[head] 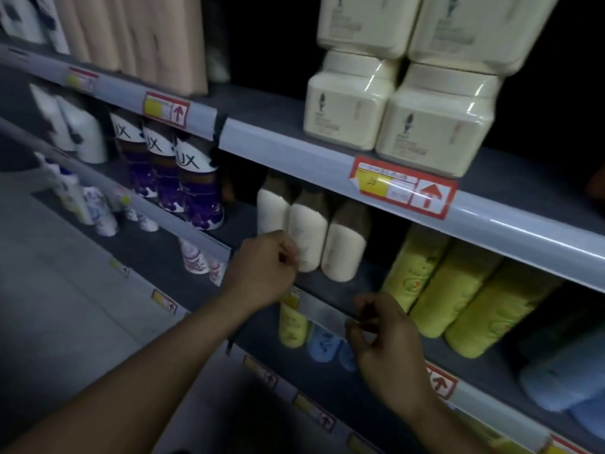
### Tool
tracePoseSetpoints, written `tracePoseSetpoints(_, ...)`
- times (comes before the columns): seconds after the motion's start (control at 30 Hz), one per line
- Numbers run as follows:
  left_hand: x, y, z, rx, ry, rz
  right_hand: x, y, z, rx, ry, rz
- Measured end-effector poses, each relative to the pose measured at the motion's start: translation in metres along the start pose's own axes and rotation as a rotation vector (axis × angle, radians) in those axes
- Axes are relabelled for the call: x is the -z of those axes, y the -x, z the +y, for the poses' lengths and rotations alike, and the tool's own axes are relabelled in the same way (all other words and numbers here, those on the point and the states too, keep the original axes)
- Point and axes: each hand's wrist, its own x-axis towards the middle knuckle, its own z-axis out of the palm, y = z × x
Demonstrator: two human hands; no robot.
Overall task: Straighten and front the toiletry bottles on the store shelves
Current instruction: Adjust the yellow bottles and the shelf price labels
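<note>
White bottles, three, below cream jars: fronting under way. Left hand curled, touching middle bottle; hold unclear. Right hand loosely curled, empty. Next: square the row.

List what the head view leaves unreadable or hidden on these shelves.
- Print on the cream jars: blurred.
- Price tag writing: too small and smeared.
- Caps of the white bottles: hidden by the shelf rail above.
- Left hand fingertips: turned away, so contact with the bottle is unclear.
- Blue bottles: cut off by the right edge.
</note>
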Motion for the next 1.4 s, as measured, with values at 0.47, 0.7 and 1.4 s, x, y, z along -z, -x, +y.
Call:
tracePoseSetpoints(0.47, 0.021, -0.044, -0.073, 0.038, -0.018, -0.052, -0.039, -0.041, -0.026, -0.19, 0.018, 0.019)
tracePoseSetpoints(0.7, 0.003, -0.055, -0.085, 0.135, 0.187, -0.043, -0.076, -0.082, -0.022, -0.364, 0.015, 0.21)
tracePoseSetpoints(1.4, -0.037, -0.098, -0.102, -0.054, 0.47, -0.168, -0.083, -0.115, 0.016, -0.281, -0.059, 0.24)
